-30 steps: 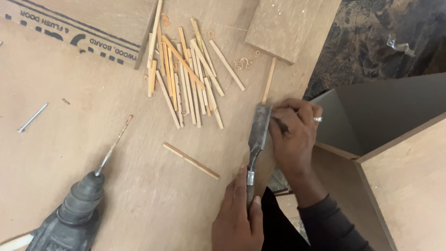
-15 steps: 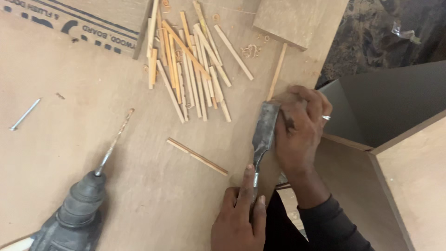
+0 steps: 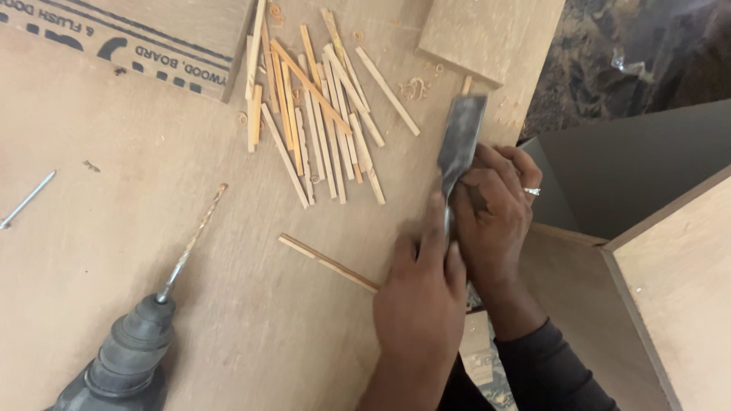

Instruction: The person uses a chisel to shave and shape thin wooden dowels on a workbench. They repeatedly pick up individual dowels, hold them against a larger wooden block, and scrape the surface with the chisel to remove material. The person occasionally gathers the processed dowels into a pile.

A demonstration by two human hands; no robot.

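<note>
Right hand [image 3: 495,221] is clenched around the handle of a flat steel chisel [image 3: 459,137], whose blade points away over the plywood worktop [image 3: 114,152], near its right edge. Left hand [image 3: 419,297] is laid against the chisel shank, index finger extended along it; a full grip cannot be confirmed. A thin wooden stick [image 3: 467,84] is seen under the blade tip. A power drill [image 3: 129,358] with a long bit is positioned at lower left. A pile of cut sticks [image 3: 320,114] is located left of the blade, and 1 loose strip [image 3: 327,262] lies beside the left hand.
</note>
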